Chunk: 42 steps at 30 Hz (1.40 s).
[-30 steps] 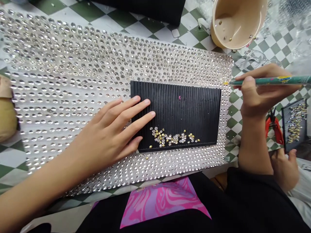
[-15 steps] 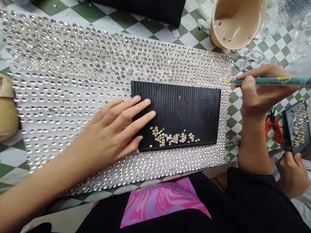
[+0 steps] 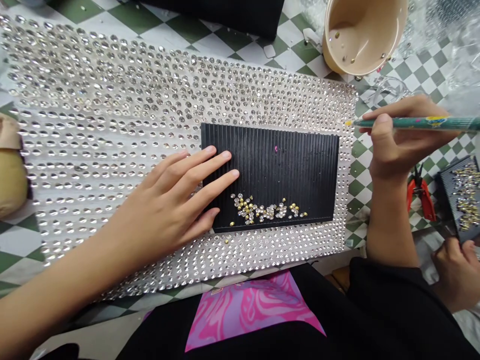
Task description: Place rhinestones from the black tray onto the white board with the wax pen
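Observation:
My left hand (image 3: 180,195) lies with fingers spread on the left end of a black ridged tray (image 3: 285,165). Loose rhinestones (image 3: 266,211), clear on one face and gold on the other, are heaped along the tray's near edge. Beneath the tray is a white sheet (image 3: 112,145) covered in rows of clear rhinestones. In my right hand (image 3: 397,135) is a green pencil-like stick (image 3: 420,123), pinched between thumb and fingers. Its yellow tip is at the sheet's right edge, and whether a stone sits on it I cannot tell.
A beige cup (image 3: 365,35) with a few stones inside stands at the back right. Red-handled pliers (image 3: 422,197) lie right of my forearm. Another person's hand (image 3: 455,272) is at a second black tray (image 3: 465,195). A black object (image 3: 225,15) lies at the back on the checkered tablecloth (image 3: 423,75).
The other person's hand and tray have shifted slightly to the right. My own hands stay nearly where they were, the stick's tip still at the sheet's right edge.

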Tool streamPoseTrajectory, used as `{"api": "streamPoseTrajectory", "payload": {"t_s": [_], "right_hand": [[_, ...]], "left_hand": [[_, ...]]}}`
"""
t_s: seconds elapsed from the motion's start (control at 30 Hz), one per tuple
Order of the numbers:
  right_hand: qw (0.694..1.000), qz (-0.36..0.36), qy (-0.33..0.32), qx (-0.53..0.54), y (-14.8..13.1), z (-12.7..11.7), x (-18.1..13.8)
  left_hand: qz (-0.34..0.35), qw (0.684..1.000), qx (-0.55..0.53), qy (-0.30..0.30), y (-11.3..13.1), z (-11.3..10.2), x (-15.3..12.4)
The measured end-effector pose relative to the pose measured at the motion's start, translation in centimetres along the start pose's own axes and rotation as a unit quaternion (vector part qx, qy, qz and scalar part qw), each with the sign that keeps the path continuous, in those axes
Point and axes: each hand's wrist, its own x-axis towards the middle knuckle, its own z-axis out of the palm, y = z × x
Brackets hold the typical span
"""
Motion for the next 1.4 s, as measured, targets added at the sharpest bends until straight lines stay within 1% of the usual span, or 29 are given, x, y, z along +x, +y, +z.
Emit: {"api": "streamPoseTrajectory", "payload": {"t_s": [0.13, 0.27, 0.4, 0.53, 0.7, 0.87, 1.0, 1.1, 1.23, 1.4], "right_hand": [[1.000, -0.007, 0.004, 0.003, 0.2, -0.2, -0.1], [1.000, 0.010, -0.004, -0.023, 0.6, -0.2, -0.2], [1.000, 0.010, 0.007, -0.006, 0.6, 0.0, -0.2], [1.000, 0.016, 0.002, -0.022, 0.3, 0.0, -0.2], [1.000, 0.006, -0.008, -0.023, 0.1, 0.0, -0.1], [1.000, -0.014, -0.014, -0.019, -0.3, 0.1, 0.1], [0.999, -0.005, -0.015, -0.035, -0.5, 0.2, 0.0], [0.998, 0.001, -0.022, -0.054, -0.1, 0.1, -0.2], [0.998, -0.020, -0.026, -0.057, 0.4, -0.1, -0.3], [0.997, -0.004, -0.026, -0.073, 0.3, -0.1, -0.2]], "left_hand": [[0.005, 1.000, 0.008, -0.001, -0.1, 0.0, 0.0], [0.006, 1.000, 0.016, 0.001, -0.1, 0.0, 0.1], [-0.003, 1.000, 0.004, -0.007, -0.1, -0.1, 0.2], [0.001, 1.000, 0.011, 0.002, -0.1, 0.1, 0.1], [-0.005, 1.000, 0.009, 0.017, 0.0, 0.5, 0.0], [0.006, 1.000, 0.016, 0.005, -0.2, 0.3, -0.1], [0.012, 1.000, 0.017, 0.000, -0.3, 0.1, -0.1], [0.006, 1.000, 0.007, -0.006, -0.3, 0.0, 0.0], [-0.005, 1.000, -0.012, -0.007, -0.3, 0.0, 0.1], [0.005, 1.000, 0.009, -0.009, -0.3, 0.1, 0.0]]}}
